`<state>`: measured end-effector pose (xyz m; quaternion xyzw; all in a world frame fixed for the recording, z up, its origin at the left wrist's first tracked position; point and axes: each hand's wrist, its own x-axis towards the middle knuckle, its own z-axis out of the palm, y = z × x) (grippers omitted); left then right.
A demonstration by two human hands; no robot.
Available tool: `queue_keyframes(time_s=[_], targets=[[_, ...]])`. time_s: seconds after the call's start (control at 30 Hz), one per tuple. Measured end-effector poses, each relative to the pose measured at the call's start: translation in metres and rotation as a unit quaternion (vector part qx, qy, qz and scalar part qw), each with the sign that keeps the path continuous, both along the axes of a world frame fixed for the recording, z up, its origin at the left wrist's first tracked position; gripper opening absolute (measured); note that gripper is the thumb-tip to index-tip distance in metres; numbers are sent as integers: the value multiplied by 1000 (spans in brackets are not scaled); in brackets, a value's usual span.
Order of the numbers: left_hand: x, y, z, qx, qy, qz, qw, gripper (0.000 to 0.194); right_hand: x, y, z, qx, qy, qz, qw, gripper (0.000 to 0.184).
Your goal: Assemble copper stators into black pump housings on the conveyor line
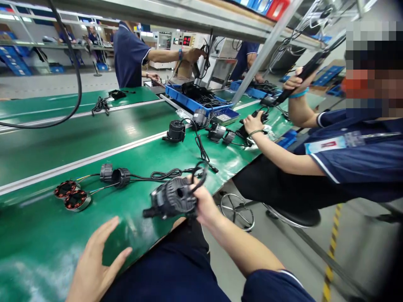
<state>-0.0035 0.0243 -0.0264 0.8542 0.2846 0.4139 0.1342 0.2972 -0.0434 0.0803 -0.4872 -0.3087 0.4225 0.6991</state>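
My right hand (pixel 204 201) grips a black pump (pixel 173 197) with a ribbed body and a short outlet stub, raised over the front edge of the green bench. A loop of its black cable (pixel 201 172) rises beside my fingers. My left hand (pixel 97 256), fingers apart and nothing in it, hovers above the bench at the lower left. Beyond it lie two round motor stators (pixel 77 200) with copper windings. Thin coloured wires run from them to two black ribbed caps (pixel 121 177), whose black cable (pixel 166 174) stretches right.
Another black pump (pixel 176 131) stands mid-bench near further pump parts (pixel 217 132). A blue tray (pixel 179 98) of black cables is behind them. At right a seated co-worker (pixel 355 155) holds a black power tool (pixel 302 75). A metal post (pixel 264 50) slants overhead.
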Motion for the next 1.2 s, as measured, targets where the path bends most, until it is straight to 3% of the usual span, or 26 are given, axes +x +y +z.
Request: queue_keyframes(time_s=[0.1, 0.17, 0.33, 0.47, 0.63, 0.8, 0.9, 1.03, 1.13, 1.2], targets=[[0, -1, -19, 41, 82, -35, 995, 52, 66, -17, 22, 31, -93, -176, 980, 28], [2, 0, -25, 56, 110, -45, 991, 49, 110, -20, 32, 51, -122, -246, 960, 27], [5, 3, -26, 80, 124, -29, 989, 46, 202, -1, 45, 88, -166, -370, 910, 28], [5, 4, -28, 98, 125, -18, 987, 49, 236, 26, 47, 89, -131, -406, 900, 19], [5, 3, -30, 105, 133, -13, 985, 47, 214, 38, 52, 113, -83, -374, 917, 14], [6, 0, -29, 83, 154, -10, 985, 48, 155, 50, 63, 138, -45, -213, 966, 19], [6, -1, -28, 75, 158, -10, 985, 48, 124, 86, 65, 105, -17, -131, 986, 27], [7, -2, -24, 63, 152, -8, 986, 45, 98, 154, 58, 45, 12, -60, 997, 25], [9, -3, -22, 60, 149, 1, 987, 44, 83, 193, 51, 15, 22, -39, 999, 21], [11, -4, -21, 68, 147, 7, 987, 43, 75, 206, 48, 14, 25, -40, 999, 20]])
